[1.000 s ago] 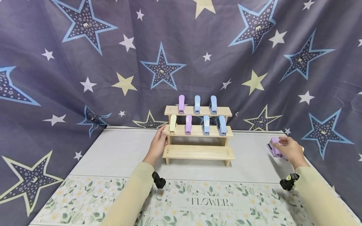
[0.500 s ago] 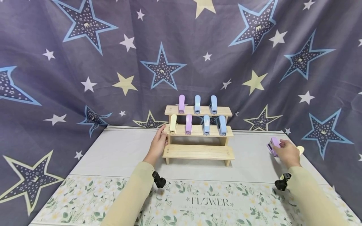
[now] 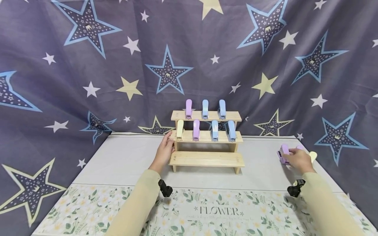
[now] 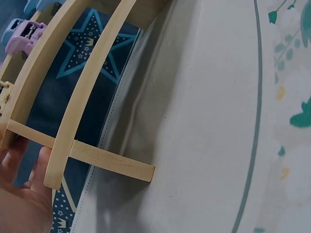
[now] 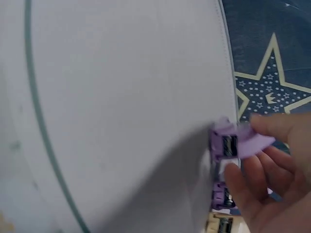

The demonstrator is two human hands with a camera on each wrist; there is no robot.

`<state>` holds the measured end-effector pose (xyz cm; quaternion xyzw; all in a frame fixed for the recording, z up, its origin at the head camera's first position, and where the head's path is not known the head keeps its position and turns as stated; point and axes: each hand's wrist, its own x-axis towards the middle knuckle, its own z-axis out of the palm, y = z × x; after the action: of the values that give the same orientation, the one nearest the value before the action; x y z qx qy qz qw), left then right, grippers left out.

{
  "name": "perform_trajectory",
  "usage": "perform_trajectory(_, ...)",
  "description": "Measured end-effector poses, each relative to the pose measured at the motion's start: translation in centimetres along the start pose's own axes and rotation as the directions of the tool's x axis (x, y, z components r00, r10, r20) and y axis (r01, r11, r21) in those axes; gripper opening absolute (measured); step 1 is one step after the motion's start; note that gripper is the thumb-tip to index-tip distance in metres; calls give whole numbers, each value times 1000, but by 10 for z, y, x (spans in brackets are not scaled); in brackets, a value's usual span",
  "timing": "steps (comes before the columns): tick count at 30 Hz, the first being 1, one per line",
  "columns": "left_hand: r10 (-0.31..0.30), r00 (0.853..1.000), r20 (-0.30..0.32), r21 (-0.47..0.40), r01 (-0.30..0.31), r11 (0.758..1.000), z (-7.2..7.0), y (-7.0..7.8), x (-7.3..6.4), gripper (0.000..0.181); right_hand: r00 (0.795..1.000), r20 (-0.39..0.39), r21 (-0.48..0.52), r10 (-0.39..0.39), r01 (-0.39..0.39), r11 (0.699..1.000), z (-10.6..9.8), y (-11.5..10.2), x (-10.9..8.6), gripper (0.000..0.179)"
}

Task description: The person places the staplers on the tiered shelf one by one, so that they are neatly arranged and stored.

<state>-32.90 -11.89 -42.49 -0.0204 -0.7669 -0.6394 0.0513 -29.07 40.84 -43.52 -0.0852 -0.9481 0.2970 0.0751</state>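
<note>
My left hand [image 3: 163,152] grips the left end of a three-tier wooden display stand [image 3: 206,159], at the middle tier; its fingers [image 4: 41,167] lie against the wood in the left wrist view. At the right side, my right hand [image 3: 299,160] pinches a purple stapler [image 3: 284,153] between thumb and fingers. In the right wrist view this purple stapler [image 5: 224,143] has its handle between them. Just beyond it stand a second purple stapler [image 5: 222,196] and a yellow stapler [image 5: 218,223], both partly hidden by the hand.
The top tier holds a purple stapler [image 3: 188,109] and two blue ones. On the middle tier stand a yellow stapler [image 3: 179,130], a purple one [image 3: 196,130] and two blue ones [image 3: 214,130]. A flower-patterned mat strip [image 3: 218,226] runs along the front; a starry curtain [image 3: 118,59] hangs behind.
My right hand has shifted slightly left and taken hold of the purple stapler, exposing another purple one and the yellow one behind it. My left hand stays on the stand.
</note>
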Motion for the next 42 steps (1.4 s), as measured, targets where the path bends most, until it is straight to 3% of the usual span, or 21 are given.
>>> perform_trajectory(6,-2,1000,0,-15,2,1000,-1,-1,0,50,980,199,126,27,-53,991,-6,-4,-1,66)
perform_trajectory(13,-12,1000,3,-7,12,1000,-1,-2,1,51,965,263,232,-8,-55,971,-4,-9,-5,55)
perform_trajectory(26,3,1000,29,-15,-3,1000,-3,-2,2,48,955,278,219,-104,42,975,-2,-30,-15,46)
perform_trajectory(35,-2,1000,20,-14,2,1000,-3,-3,2,48,935,288,216,-206,146,965,-10,-72,-26,48)
perform_trajectory(42,-9,1000,9,-6,9,1000,-2,-1,1,48,916,261,219,-303,250,943,-9,-105,-37,39)
